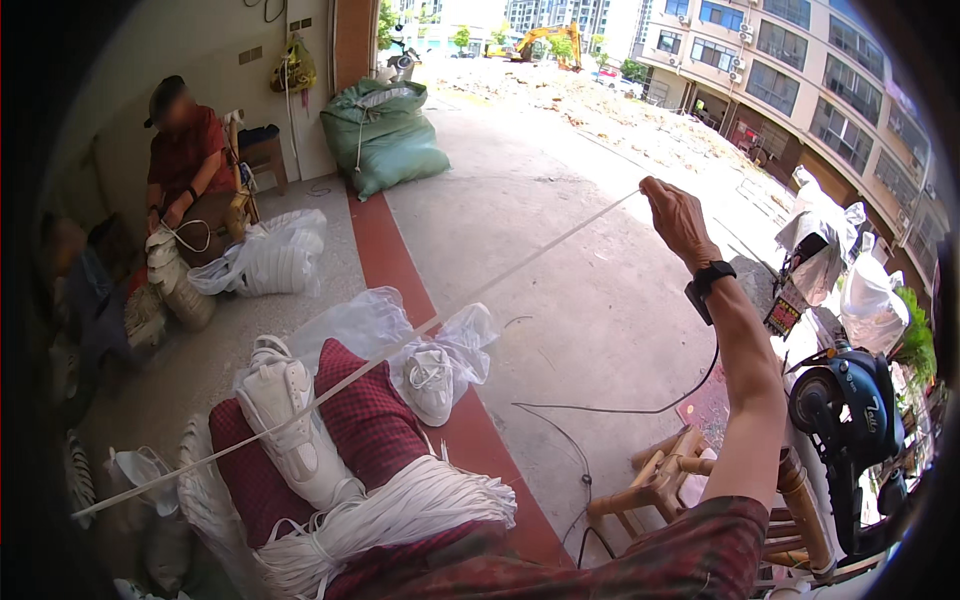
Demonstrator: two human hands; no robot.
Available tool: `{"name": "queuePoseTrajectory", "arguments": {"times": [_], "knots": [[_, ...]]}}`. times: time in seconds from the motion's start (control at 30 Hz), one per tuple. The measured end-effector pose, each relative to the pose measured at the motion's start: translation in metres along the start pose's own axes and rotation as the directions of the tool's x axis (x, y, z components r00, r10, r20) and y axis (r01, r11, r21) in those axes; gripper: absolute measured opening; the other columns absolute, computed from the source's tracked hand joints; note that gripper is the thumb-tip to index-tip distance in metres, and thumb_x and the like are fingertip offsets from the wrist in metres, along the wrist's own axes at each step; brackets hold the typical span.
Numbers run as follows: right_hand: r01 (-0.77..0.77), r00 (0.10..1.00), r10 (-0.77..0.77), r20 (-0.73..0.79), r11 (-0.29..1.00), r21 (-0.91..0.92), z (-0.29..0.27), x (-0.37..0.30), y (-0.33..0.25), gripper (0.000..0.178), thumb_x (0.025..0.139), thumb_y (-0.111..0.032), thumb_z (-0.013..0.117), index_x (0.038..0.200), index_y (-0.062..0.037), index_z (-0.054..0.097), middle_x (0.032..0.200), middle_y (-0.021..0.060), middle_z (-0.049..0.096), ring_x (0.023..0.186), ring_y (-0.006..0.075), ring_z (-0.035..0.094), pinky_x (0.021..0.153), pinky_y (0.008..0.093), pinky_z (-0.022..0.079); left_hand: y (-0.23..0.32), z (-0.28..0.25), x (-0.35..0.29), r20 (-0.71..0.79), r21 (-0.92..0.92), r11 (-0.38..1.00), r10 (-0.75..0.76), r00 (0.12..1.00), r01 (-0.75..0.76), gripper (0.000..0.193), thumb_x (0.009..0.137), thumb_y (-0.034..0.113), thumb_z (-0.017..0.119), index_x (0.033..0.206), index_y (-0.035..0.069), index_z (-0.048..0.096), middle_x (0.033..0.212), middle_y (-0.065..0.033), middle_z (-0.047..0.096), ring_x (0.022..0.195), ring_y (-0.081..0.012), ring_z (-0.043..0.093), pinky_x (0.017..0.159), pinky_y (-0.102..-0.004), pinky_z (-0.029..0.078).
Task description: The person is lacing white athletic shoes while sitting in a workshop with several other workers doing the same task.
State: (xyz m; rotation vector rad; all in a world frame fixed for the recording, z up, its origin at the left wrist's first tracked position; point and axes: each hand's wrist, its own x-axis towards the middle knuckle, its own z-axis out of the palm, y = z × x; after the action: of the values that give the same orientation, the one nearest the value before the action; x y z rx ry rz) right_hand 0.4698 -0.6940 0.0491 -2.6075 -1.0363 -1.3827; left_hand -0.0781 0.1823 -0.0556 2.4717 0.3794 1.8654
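My right hand [680,222] is raised far out to the right, fingers closed on the end of a white shoelace [445,316]. The lace runs taut down to the lower left, across the scene. My left hand is out of sight. A white sneaker [285,425] rests on my lap over dark red checked cloth [365,405]. Beside it, a thick bundle of white laces [400,515] lies across my lap. Another white sneaker [430,385] sits beyond my knees on a clear plastic bag [465,335].
A seated person [190,160] at the left handles a pale cord near bagged white shoes [285,255]. A stuffed green sack [385,135] stands by the doorway. A bamboo stool [665,470] is beside my right arm, with a dark cable [620,410] on the floor and a scooter [850,410] farther right.
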Motion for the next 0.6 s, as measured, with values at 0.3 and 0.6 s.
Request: {"name": "queuePoseTrajectory", "arguments": {"times": [0.3,0.6], "knots": [[-0.421,0.622,0.593,-0.512,0.804,0.42,0.037,-0.018,-0.065,0.017,0.099,-0.004,0.053,0.105,-0.0057,0.069,0.1,0.0076,0.059,0.089,0.0191,0.057,0.076,0.033,0.047,0.101,-0.01,0.001,-0.288,-0.377,0.903,-0.326,0.9,0.206,0.035,0.102,0.019,0.055,0.127,-0.004,0.063,0.107,-0.0058,0.061,0.088,-0.0138,0.053,0.08,-0.0278,0.046],[-0.481,0.856,0.05,0.514,-0.286,0.829,0.081,-0.018,-0.37,0.013,0.095,-0.015,0.071,0.102,-0.0034,0.071,0.083,0.0039,0.074,0.076,0.0093,0.071,0.058,0.0204,0.045,0.29,0.041,-0.03,0.124,-0.5,0.616,-0.645,0.754,0.609,0.036,0.104,0.023,0.059,0.131,0.0,0.064,0.093,0.0046,0.055,0.081,-0.0027,0.049,0.072,-0.0182,0.043]]}}
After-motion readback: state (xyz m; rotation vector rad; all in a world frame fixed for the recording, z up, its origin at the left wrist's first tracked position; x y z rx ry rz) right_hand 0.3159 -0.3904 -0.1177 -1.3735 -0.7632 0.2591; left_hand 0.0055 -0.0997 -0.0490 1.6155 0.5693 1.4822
